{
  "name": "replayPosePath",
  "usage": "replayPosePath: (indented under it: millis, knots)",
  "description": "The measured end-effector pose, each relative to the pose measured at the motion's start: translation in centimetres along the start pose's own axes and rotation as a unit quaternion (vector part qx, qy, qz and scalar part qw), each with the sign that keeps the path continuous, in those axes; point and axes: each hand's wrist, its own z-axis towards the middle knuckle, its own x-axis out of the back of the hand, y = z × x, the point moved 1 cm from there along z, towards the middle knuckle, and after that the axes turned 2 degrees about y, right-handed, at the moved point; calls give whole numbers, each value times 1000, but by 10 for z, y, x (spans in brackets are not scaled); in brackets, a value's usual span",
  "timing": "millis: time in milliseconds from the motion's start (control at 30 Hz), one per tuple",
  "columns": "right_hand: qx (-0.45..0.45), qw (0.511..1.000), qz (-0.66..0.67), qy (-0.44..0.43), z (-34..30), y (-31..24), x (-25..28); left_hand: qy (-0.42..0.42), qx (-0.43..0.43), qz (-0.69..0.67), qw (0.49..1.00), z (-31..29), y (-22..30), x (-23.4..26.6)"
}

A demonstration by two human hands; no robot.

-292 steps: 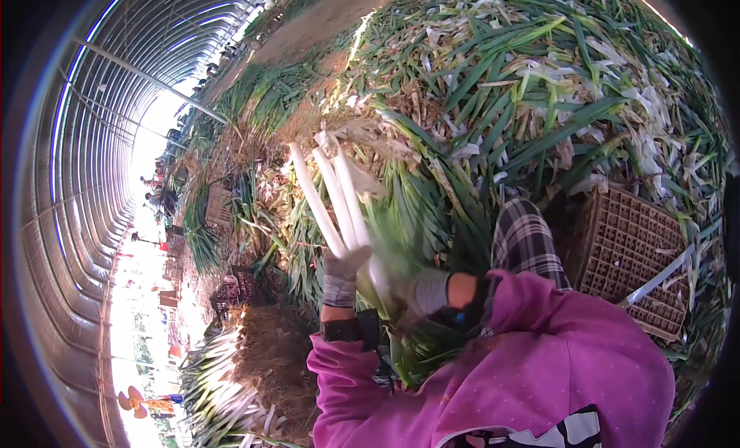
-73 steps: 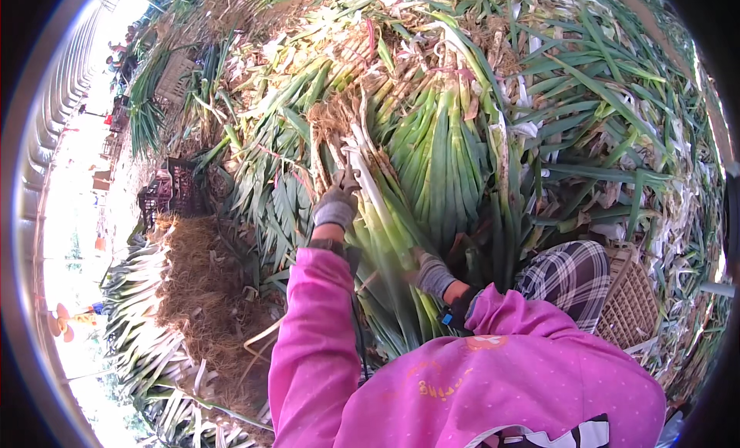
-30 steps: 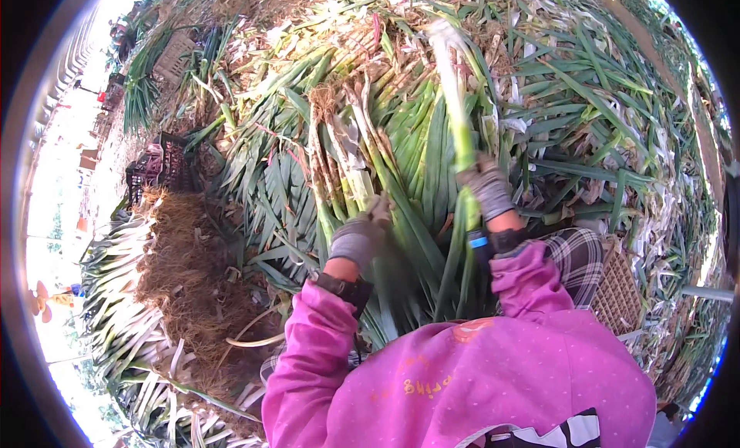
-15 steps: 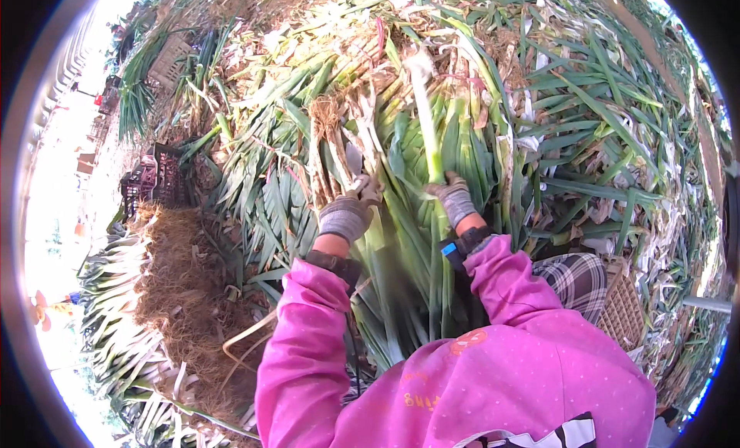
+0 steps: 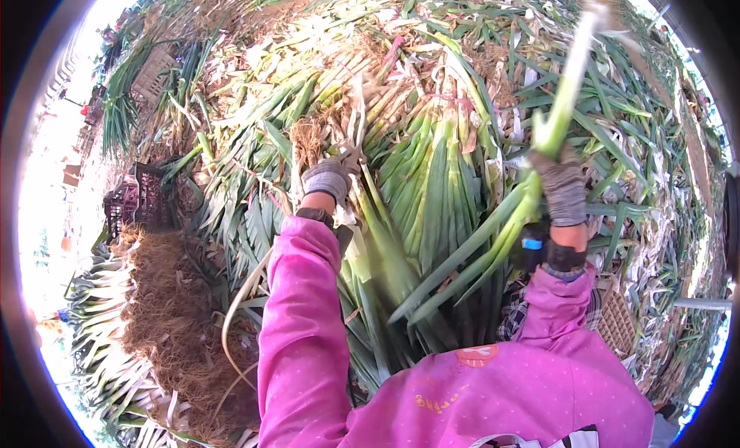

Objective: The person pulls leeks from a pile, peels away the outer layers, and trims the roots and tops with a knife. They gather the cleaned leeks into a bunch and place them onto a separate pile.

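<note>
My right hand [image 5: 560, 182], in a grey knit glove, is closed around a long green onion [image 5: 566, 101] at the right. Its white root end points up and away, blurred by motion, and its green leaves trail back toward my lap. My left hand [image 5: 333, 177], gloved too, is closed beside a tuft of dry roots [image 5: 307, 140]. A pale withered strip [image 5: 359, 113] rises by its fingers; what they grip, I cannot make out. Several loose green onions [image 5: 370, 248] lie under it across my lap. Between the hands rests a tied bunch of green onions [image 5: 439, 186], roots away from me.
Stacked onions [image 5: 100, 317] with a thick mat of brown roots [image 5: 173, 317] lie at the left. Beyond them stands a dark plastic crate [image 5: 142, 197]. Cut leaves and peelings [image 5: 617, 140] cover the ground at the right and far side. A tan crate [image 5: 617, 317] sits beside my right hip.
My right hand has swung right and upward with the green onion, lifting it off the bunch. My left hand has shifted slightly left and away from me. The tied bunch now shows more fully.
</note>
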Motion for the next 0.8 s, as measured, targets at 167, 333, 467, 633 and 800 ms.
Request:
replayPosePath:
  millis: [167,333,467,633,800]
  knots:
    - [-73,967,-71,-235,-25,63,-111,8,17,-11,1000,-19,-18,-2]
    - [-90,889,-333,-300,-43,155,-232,-40,52,-5,998,-94,8,8]
    - [-126,861,-366,-330,-67,133,-262,-73,96,-70,990,-164,-11,-4]
    - [-100,849,-294,-427,-54,142,-257,-25,132,-14,991,-212,8,-11]
    - [-86,900,63,-423,-83,145,-163,-25,38,-10,999,-268,19,-36]
